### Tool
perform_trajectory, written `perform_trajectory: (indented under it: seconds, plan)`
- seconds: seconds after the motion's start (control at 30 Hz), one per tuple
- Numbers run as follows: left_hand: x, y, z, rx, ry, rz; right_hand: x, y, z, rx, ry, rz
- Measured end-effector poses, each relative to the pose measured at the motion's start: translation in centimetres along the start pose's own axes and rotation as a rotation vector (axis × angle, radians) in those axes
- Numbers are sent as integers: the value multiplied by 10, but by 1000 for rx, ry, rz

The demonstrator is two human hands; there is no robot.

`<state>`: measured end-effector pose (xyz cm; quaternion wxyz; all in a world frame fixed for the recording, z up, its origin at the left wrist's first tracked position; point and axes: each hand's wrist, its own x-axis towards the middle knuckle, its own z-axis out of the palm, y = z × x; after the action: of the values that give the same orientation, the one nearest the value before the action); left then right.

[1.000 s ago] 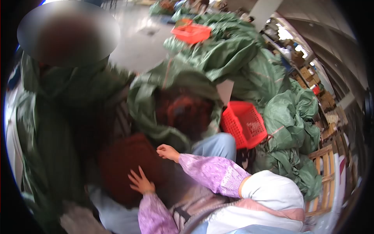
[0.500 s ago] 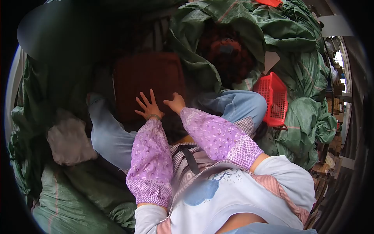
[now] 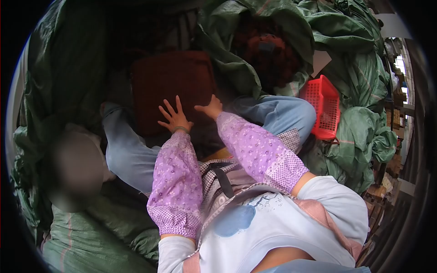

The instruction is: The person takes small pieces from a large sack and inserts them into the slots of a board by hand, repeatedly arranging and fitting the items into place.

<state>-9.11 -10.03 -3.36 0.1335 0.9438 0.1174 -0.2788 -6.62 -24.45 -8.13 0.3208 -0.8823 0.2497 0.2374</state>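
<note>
In the head view a dark reddish-brown board or stool top (image 3: 175, 82) stands in shadow between my bent knees. My left hand (image 3: 176, 120) is over its near edge, palm down with the fingers spread and holding nothing. Close by on the right, my right hand (image 3: 211, 108) is beside the board's lower right corner, its thumb stretched out to the left and its fingers foreshortened. I see nothing in it. Whether either hand presses on the board cannot be made out. Purple floral sleeves cover both forearms.
A large green woven sack (image 3: 230, 59) lies open at the upper right, with dark red items (image 3: 268, 54) inside. Right of my knee is a red plastic basket (image 3: 322, 107). More green sacks (image 3: 86, 236) lie at the lower left. A pale bundle at the left is blurred.
The view has shifted slightly, so the board and sack sit a little higher and the basket further right. Both hands keep nearly the same pose over the board.
</note>
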Motion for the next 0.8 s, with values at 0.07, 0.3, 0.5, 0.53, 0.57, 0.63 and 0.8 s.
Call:
perform_trajectory:
  seconds: [0.07,0.3,0.5,0.53,0.57,0.63,0.8]
  plan:
    - [-1,2,-3,-4,5,-12,0,2,-12,106,3,37]
    - [0,12,18,173,231,229,9,-10,-34,-9,-34,47]
    - [0,21,-8,108,-92,235,12,-8,-26,98,44,65]
    - [1,22,-8,109,-112,230,13,-5,-26,114,15,59]
    - [1,22,-6,104,-114,228,15,-3,-26,132,-12,53]
    - [3,22,-5,98,-112,229,17,0,-25,193,-37,57]
    - [6,21,2,71,-92,231,8,-7,-50,621,-436,90]
